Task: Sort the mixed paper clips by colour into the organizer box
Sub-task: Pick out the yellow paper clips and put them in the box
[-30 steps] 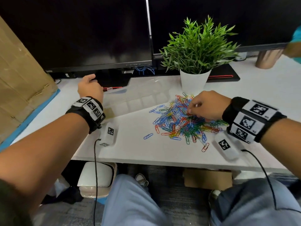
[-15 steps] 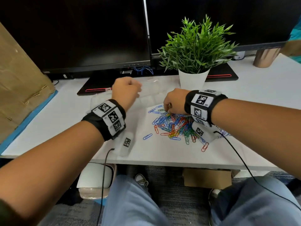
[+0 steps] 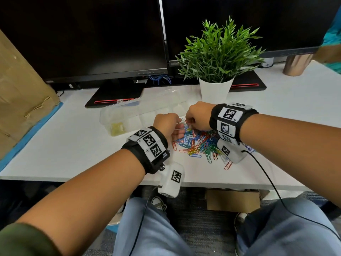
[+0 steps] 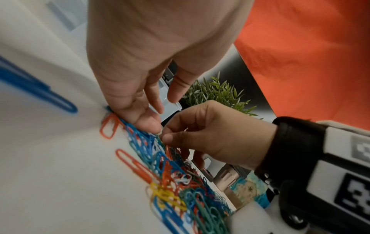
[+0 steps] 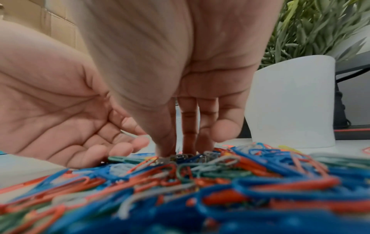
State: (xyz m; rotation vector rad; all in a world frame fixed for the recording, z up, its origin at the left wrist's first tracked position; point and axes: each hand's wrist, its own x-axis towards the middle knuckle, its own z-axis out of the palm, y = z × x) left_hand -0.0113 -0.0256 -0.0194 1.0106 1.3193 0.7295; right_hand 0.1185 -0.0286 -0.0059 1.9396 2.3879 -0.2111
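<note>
Item: sorting of mixed paper clips, picking stage.

Change: half a second ago the left hand (image 3: pixel 166 124) was raised over the organizer box (image 3: pixel 129 115), apart from the heap. It has now come across to the near-left edge of the paper clip pile (image 3: pixel 199 143), fingertip to fingertip with the right hand (image 3: pixel 198 115), which has stayed at the pile's far edge. Judgement: a deposit trip looks finished and the next pick has begun; both hands now work one clip or tangle.

Grip, right hand: fingers curled down, thumb and forefinger pinching a pale clip at the top of the heap, as the left wrist view shows.

Grip, left hand: fingers loosely bent, tips resting on the clips just beside that pinch; whether they hold any clip cannot be told.

Task's things: the pile lies on the white desk (image 3: pixel 73 145) directly under and behind both grips. The box sits just beyond the grips and to their left. One left compartment holds yellow clips (image 3: pixel 116 128); the rest appear bare.

Orientation: the box's long axis runs left-near to right-far across the desk. The pinched clip's long axis is too small to tell. Clips in the heap point every way.
</note>
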